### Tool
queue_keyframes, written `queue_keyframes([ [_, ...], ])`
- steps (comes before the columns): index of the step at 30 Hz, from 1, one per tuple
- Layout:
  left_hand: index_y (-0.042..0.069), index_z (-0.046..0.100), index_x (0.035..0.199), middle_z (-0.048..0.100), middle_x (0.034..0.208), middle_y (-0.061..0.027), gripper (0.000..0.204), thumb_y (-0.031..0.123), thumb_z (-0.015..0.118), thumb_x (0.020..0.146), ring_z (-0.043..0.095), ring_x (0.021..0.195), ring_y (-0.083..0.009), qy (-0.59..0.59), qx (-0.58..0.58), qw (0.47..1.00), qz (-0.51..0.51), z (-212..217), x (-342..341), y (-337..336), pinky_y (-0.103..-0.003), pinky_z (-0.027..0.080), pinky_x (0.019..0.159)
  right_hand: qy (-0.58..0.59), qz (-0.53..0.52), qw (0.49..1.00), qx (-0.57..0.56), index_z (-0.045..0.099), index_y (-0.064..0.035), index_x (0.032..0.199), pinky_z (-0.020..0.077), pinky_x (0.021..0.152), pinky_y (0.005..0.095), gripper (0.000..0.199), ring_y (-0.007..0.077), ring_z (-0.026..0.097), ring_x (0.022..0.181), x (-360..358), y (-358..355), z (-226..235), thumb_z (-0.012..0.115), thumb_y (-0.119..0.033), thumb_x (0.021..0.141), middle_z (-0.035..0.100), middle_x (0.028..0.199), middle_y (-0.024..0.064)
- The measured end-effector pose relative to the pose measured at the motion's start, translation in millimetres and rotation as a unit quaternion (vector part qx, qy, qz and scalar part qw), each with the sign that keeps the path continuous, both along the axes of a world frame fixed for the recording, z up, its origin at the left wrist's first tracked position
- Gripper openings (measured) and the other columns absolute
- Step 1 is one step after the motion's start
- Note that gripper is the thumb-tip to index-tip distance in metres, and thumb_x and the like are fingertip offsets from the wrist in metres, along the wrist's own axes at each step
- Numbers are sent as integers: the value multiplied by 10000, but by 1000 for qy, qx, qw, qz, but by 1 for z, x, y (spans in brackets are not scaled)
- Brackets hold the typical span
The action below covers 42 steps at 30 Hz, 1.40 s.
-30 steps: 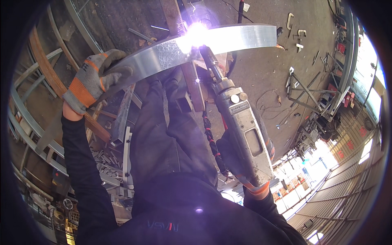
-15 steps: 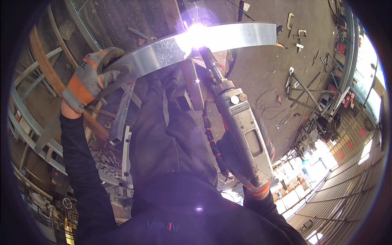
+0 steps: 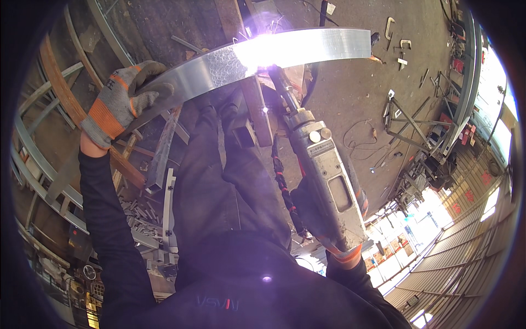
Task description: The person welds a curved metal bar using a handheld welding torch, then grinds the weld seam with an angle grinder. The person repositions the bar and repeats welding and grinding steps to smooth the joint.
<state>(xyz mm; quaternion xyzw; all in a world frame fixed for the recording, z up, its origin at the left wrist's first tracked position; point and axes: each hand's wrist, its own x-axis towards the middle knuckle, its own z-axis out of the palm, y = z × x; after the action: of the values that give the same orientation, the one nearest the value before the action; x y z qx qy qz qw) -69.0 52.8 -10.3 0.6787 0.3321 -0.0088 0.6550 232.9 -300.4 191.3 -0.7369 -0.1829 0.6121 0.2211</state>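
Left fingers: the gloved left hand (image 3: 115, 107) is clamped on the curved metal strip (image 3: 216, 71), near its left part; the thumb presses against the broad shiny face and the other fingers bend over the upper edge.
Right fingers: the gloved right hand (image 3: 309, 205) is wrapped around the body of the handheld tool (image 3: 327, 172); we see only parts of this glove, because the tool covers the rest.
Metal strip: it runs from the left fingers toward the right like an arch, well apart from the right fingers.
Tool tip: it points at the lower edge of the strip, beside a strong white-violet glare (image 3: 264, 50); whether it touches, we cannot tell.
Support: below the glare we see a brown metal bar (image 3: 256, 112), close to the strip.
Floor: the grey-brown floor (image 3: 350, 93) carries a C-shaped clamp (image 3: 388, 27) and a thin cable (image 3: 361, 131) at the right, and a heap of metal offcuts (image 3: 139, 216) at the left.
Room: we notice curved metal bars (image 3: 34, 149) on the left side and a ribbed wall (image 3: 444, 257) at lower right.
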Motion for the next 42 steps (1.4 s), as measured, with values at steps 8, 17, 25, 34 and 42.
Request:
queue_keyframes([
  [8, -20, 690, 1457, 772, 1359, -137, 533, 212, 872, 1013, 739, 1258, -226, 17, 25, 999, -16, 4, 1, 0, -375, 605, 1123, -31, 41, 998, 33, 479, 34, 1607, 623, 1042, 366, 732, 247, 701, 1237, 3, -1, 4, 563, -535, 1154, 627, 1470, 202],
  [17, -20, 659, 1511, 759, 1385, -130, 552, 189, 839, 1033, 722, 1273, -208, 53, 24, 998, -7, -1, -4, -2, -350, 596, 1100, -104, 142, 980, 94, 509, 23, 1597, 634, 1054, 364, 557, 221, 733, 1271, 4, 0, 5, 549, -366, 1199, 675, 1504, 183],
  [25, -33, 639, 1525, 748, 1404, -122, 684, 363, 876, 1021, 703, 1289, -206, 40, -16, 999, -5, -1, -4, 1, -349, 564, 1112, -70, 73, 991, 81, 562, 26, 1559, 648, 978, 349, 496, 202, 757, 1183, 2, -2, 6, 625, -240, 1144, 726, 1433, 173],
  [34, -29, 670, 1472, 771, 1326, -108, 585, 294, 867, 1026, 708, 1245, -182, 76, 12, 997, -15, -5, -2, 3, -343, 571, 1094, -67, 61, 993, 76, 592, 35, 1535, 649, 910, 339, 508, 197, 766, 1101, 3, -5, 4, 687, -176, 1084, 752, 1373, 177],
  [42, -33, 658, 1486, 775, 1344, -114, 524, 209, 818, 1050, 726, 1213, -173, 43, 5, 999, -20, -22, -17, 0, -341, 595, 1047, -72, 48, 994, 71, 618, 44, 1515, 650, 849, 330, 526, 191, 775, 1028, -2, -1, 3, 743, -119, 1030, 776, 1320, 180],
])
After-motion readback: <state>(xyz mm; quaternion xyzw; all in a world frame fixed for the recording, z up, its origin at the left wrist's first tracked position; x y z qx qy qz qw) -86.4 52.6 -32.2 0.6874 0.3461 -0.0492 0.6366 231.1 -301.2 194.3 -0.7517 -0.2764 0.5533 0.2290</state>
